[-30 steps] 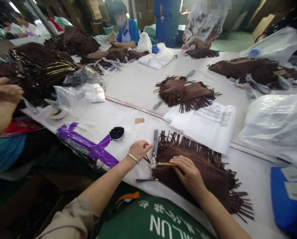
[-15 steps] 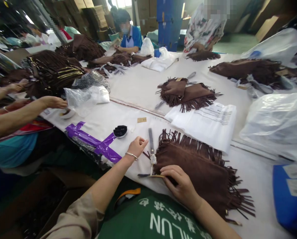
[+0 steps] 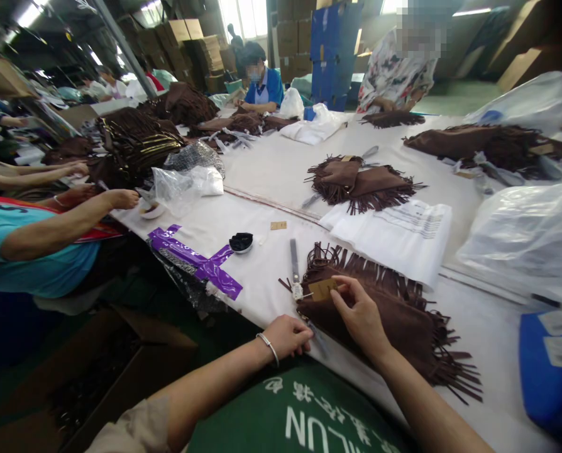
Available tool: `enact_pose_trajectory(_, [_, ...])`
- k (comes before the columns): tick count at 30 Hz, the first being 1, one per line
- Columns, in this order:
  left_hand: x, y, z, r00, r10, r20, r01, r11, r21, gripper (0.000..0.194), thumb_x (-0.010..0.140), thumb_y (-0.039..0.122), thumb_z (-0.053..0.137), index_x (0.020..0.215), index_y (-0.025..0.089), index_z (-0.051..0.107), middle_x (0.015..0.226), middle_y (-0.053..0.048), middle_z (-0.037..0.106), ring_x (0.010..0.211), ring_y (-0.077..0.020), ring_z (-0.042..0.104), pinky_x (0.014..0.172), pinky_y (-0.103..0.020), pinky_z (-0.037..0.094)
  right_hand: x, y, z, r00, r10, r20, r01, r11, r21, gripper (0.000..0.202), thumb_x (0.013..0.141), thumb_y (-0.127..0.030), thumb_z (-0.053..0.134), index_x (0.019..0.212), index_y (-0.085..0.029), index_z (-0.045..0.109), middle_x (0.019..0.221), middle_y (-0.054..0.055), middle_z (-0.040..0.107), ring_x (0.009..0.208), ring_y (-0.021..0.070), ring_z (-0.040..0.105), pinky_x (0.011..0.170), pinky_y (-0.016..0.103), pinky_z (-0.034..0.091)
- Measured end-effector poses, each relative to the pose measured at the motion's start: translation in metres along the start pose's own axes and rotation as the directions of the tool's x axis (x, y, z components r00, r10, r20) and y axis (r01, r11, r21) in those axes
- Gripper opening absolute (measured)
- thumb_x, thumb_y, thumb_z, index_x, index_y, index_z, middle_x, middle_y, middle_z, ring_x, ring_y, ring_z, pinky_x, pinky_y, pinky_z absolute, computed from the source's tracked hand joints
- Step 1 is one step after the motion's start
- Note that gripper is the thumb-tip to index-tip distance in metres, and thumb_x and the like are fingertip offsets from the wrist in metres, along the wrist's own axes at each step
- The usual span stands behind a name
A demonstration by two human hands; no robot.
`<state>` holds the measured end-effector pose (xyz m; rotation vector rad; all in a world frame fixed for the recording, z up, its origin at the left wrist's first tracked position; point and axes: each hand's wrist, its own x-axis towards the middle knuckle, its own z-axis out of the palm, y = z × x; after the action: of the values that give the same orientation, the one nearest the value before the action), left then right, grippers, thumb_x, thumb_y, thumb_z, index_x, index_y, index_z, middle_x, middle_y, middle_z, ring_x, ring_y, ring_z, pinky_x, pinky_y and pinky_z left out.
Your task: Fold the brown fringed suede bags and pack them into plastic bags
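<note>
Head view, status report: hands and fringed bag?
Right hand pinches tan tag on brown fringed bag. Left hand grips bag's near edge. Nothing in the way.

Left hand (image 3: 288,336): moved from beside the grey strap (image 3: 293,261) down to the table's near edge, at the fringed brown bag (image 3: 385,321) corner | Right hand (image 3: 361,314): lifted off bag surface, now pinching tan tag (image 3: 322,289) | Co-worker's hand (image 3: 123,199): extended to small dish (image 3: 151,211).

— Near the front edge of the white tabletop (image 3: 262,170)?
— Purple tape (image 3: 193,261) stuck crosswise, small black-filled dish (image 3: 241,242) just beside.
— Farther back?
— Folded white sheets (image 3: 398,236), another brown fringed piece (image 3: 361,182), clear plastic bags (image 3: 526,236) at right, blue crates (image 3: 332,56) behind.
</note>
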<state>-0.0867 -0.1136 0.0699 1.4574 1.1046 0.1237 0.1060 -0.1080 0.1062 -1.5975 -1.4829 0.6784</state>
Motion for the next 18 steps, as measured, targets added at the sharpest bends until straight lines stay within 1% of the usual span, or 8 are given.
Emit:
enact_pose_trajectory(3, [0.007, 0.002, 0.015, 1.000, 0.023, 0.017, -0.022, 0.999, -0.032, 0.035, 0.082, 0.039, 0.045, 0.077, 0.013, 0.068, 0.073, -0.005, 0.069, 0.052, -0.0125, 0.053, 0.047, -0.021, 0.041, 0.002, 0.010, -0.006, 0.996, -0.093, 0.001, 0.090, 0.958, -0.273, 0.043, 0.085, -0.028, 0.050, 0.128, -0.023, 0.047, 0.084, 0.002, 0.062, 0.075, 0.0186, 0.060, 0.072, 0.034, 0.049])
enact_pose_trajectory(6, [0.003, -0.001, 0.009, 0.996, 0.076, 0.044, -0.078, 0.996, 0.040, 0.031, 0.080, 0.038, 0.050, 0.076, 0.015, 0.070, 0.070, -0.003, 0.069, 0.052, -0.0126, 0.053, 0.051, -0.022, 0.041, -0.002, 0.022, -0.009, 0.982, -0.190, 0.024, 0.179, 0.866, -0.466, 0.034, 0.083, -0.023, 0.050, 0.116, -0.020, 0.058, 0.098, 0.009, 0.063, 0.100, 0.0268, 0.056, 0.088, 0.044, 0.045])
enact_pose_trajectory(9, [-0.001, -0.001, -0.027, 0.992, 0.122, -0.017, -0.117, 0.977, 0.179, 0.031, 0.082, 0.037, 0.049, 0.075, 0.017, 0.071, 0.070, -0.002, 0.069, 0.058, -0.0137, 0.058, 0.055, -0.021, 0.042, -0.007, 0.028, -0.007, 0.969, -0.249, 0.001, 0.202, 0.785, -0.585, 0.038, 0.085, -0.022, 0.048, 0.122, -0.019, 0.055, 0.124, 0.012, 0.055, 0.127, 0.0318, 0.038, 0.101, 0.052, 0.034])
enact_pose_trajectory(11, [0.006, 0.004, -0.062, 0.966, 0.190, -0.176, -0.120, 0.930, 0.349, 0.037, 0.087, 0.039, 0.044, 0.073, 0.017, 0.070, 0.069, -0.001, 0.069, 0.062, -0.0139, 0.060, 0.059, -0.021, 0.044, -0.007, 0.025, -0.004, 0.951, -0.305, 0.049, 0.264, 0.723, -0.639, 0.045, 0.088, -0.021, 0.044, 0.132, -0.019, 0.045, 0.139, 0.010, 0.045, 0.137, 0.0285, 0.025, 0.109, 0.051, 0.026])
enact_pose_trajectory(13, [0.023, 0.014, -0.094, 0.901, 0.285, -0.326, -0.082, 0.852, 0.518, 0.042, 0.091, 0.042, 0.039, 0.076, 0.017, 0.069, 0.070, -0.003, 0.068, 0.066, -0.0154, 0.061, 0.064, -0.024, 0.045, -0.005, 0.020, 0.000, 0.922, -0.342, 0.184, 0.378, 0.681, -0.627, 0.048, 0.091, -0.024, 0.041, 0.138, -0.021, 0.037, 0.145, 0.005, 0.038, 0.139, 0.0239, 0.021, 0.113, 0.048, 0.021])
enact_pose_trajectory(14, [0.035, 0.020, -0.106, 0.869, 0.330, -0.368, -0.062, 0.812, 0.581, 0.040, 0.091, 0.043, 0.040, 0.082, 0.016, 0.069, 0.073, -0.005, 0.068, 0.070, -0.0173, 0.061, 0.069, -0.026, 0.046, -0.005, 0.018, 0.003, 0.899, -0.345, 0.271, 0.438, 0.666, -0.604, 0.048, 0.092, -0.029, 0.041, 0.139, -0.023, 0.036, 0.146, 0.003, 0.037, 0.139, 0.0227, 0.022, 0.114, 0.047, 0.020])
enact_pose_trajectory(16, [0.062, 0.031, -0.122, 0.829, 0.384, -0.407, -0.045, 0.771, 0.635, 0.035, 0.089, 0.039, 0.045, 0.102, 0.014, 0.065, 0.089, -0.010, 0.067, 0.088, -0.0227, 0.060, 0.084, -0.035, 0.044, -0.005, 0.014, 0.009, 0.859, -0.310, 0.409, 0.504, 0.653, -0.565, 0.054, 0.091, -0.044, 0.043, 0.140, -0.025, 0.034, 0.147, 0.002, 0.035, 0.138, 0.0241, 0.023, 0.114, 0.049, 0.019])
enact_pose_trajectory(18, [0.088, 0.038, -0.127, 0.806, 0.470, -0.359, -0.106, 0.712, 0.694, 0.035, 0.087, 0.024, 0.048, 0.120, 0.018, 0.056, 0.115, -0.012, 0.061, 0.114, -0.0255, 0.049, 0.102, -0.043, 0.032, -0.009, 0.013, 0.015, 0.843, -0.245, 0.479, 0.507, 0.660, -0.555, 0.066, 0.085, -0.058, 0.046, 0.141, -0.024, 0.033, 0.148, 0.004, 0.034, 0.139, 0.0277, 0.021, 0.112, 0.053, 0.020])
